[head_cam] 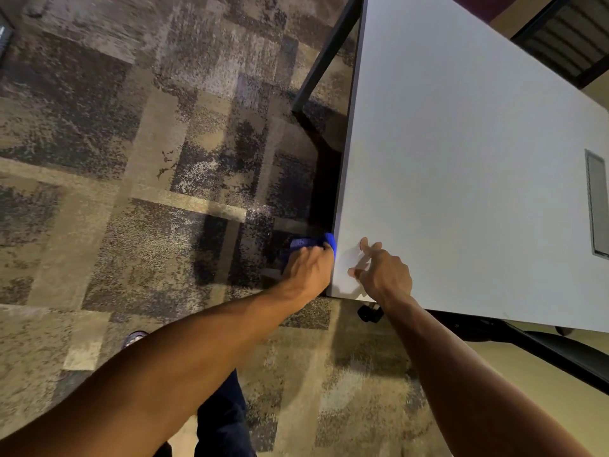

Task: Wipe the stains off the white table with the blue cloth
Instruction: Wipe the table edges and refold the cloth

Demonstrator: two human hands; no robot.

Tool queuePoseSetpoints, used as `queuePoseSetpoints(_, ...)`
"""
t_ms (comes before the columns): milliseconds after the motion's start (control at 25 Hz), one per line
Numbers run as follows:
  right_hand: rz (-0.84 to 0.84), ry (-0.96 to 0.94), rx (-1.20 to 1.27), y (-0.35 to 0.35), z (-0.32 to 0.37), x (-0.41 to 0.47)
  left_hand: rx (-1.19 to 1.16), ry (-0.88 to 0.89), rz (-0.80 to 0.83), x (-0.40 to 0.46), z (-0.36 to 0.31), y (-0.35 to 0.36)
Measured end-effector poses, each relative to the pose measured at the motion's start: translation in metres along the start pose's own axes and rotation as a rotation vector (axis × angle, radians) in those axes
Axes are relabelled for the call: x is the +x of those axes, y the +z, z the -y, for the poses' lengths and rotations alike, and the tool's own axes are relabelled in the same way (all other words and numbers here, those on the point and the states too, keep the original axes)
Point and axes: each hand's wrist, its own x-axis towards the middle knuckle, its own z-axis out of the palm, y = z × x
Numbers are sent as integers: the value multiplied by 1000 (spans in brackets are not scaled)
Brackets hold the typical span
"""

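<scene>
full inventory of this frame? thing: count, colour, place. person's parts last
table: 1, white top, dark frame, right half
inset panel: 1, grey, in tabletop at right edge
cloth: 1, blue, at table's left edge near the corner
caster: 1, black, under near table corner
chair: 1, dark, top right, partly visible
carpet: patchwork brown-grey, left and bottom
shoe: 1, on carpet, lower left
trouser leg: 1, dark blue, bottom centre
left hand: gripping cloth against table edge
right hand: fingers spread, resting on tabletop corner

One white table [461,159], one blue cloth [313,242], two hands, one caster wheel [370,313], one shoe [133,338]
</scene>
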Motion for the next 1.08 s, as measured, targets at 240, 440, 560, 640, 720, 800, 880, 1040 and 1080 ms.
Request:
queuePoseSetpoints(240, 1, -25, -8, 3, 0, 3, 203, 163, 155, -50, -10, 17)
queuePoseSetpoints(440, 5, -13, 52, 3, -1, 0, 138, 200, 264, -71, -7, 14)
queuePoseSetpoints(560, 31, -20, 102, 1, 1, -5, -8, 172, 357, -91, 4, 14)
queuePoseSetpoints(640, 63, -33, 116, -3, 3, -9, -93, 162, 368, -110, 8, 13)
queuePoseSetpoints(720, 81, -56, 128, -6, 5, -14, -165, 155, 286, -125, 9, 2)
queuePoseSetpoints(800, 78, -68, 218, -7, 5, -24, -189, 135, 168, -133, 13, -15)
queuePoseSetpoints(880, 92, -45, 377, -3, -3, -43, -282, 70, 92, -140, 18, -37)
queuePoseSetpoints(1040, 130, 43, 736, 5, -18, -87, -543, -84, 34, -146, 28, -85)
queuePoseSetpoints(1080, 117, 62, 847, 5, -15, -98, -630, -142, 36, -146, 28, -98)
